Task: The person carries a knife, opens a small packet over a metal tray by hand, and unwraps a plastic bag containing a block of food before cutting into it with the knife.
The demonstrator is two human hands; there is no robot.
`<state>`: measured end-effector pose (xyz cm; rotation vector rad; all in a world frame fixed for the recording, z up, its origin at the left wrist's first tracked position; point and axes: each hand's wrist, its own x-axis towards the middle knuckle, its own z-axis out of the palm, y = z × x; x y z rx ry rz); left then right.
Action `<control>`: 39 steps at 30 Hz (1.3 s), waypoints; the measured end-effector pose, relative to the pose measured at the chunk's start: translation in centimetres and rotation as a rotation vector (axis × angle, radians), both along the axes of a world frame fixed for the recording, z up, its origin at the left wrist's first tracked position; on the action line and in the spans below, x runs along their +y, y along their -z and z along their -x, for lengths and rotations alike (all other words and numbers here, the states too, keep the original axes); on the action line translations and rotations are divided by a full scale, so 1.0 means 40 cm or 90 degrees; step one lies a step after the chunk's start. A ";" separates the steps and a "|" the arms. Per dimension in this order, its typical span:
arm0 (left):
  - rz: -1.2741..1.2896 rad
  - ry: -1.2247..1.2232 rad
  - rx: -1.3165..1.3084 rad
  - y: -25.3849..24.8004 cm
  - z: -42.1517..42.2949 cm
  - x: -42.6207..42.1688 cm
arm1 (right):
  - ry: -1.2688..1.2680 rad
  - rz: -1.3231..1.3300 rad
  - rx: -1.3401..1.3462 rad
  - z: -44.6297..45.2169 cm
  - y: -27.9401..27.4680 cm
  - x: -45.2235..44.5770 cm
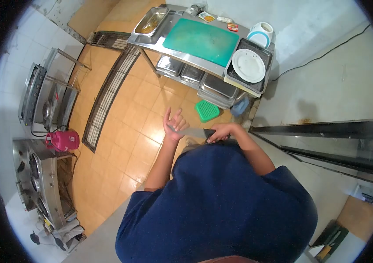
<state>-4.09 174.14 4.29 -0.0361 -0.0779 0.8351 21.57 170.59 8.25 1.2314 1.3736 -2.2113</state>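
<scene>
My right hand is closed around the black handle of a kitchen knife, held at waist height in front of my dark blue shirt. The blade points left, and its tip overlaps my left hand. That hand is raised with the palm partly turned up, its fingers apart and slightly curled. Whether the tip touches the palm, I cannot tell. Beyond my hands, a green cutting board lies on a steel table.
The table also bears a steel food pan, a black tray with a white plate, and small packets. A green basket sits on the floor. At left are a pink gas cylinder, a stove and a floor drain grate.
</scene>
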 end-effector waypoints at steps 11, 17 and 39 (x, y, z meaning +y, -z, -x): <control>0.002 -0.011 0.008 0.002 0.016 -0.022 | -0.016 -0.023 0.003 0.019 -0.002 -0.013; 0.008 -0.018 0.009 -0.002 0.023 -0.027 | -0.004 -0.008 -0.003 0.022 0.012 -0.019; 0.015 -0.014 0.014 -0.011 0.020 -0.039 | -0.016 0.014 0.007 0.019 0.003 -0.026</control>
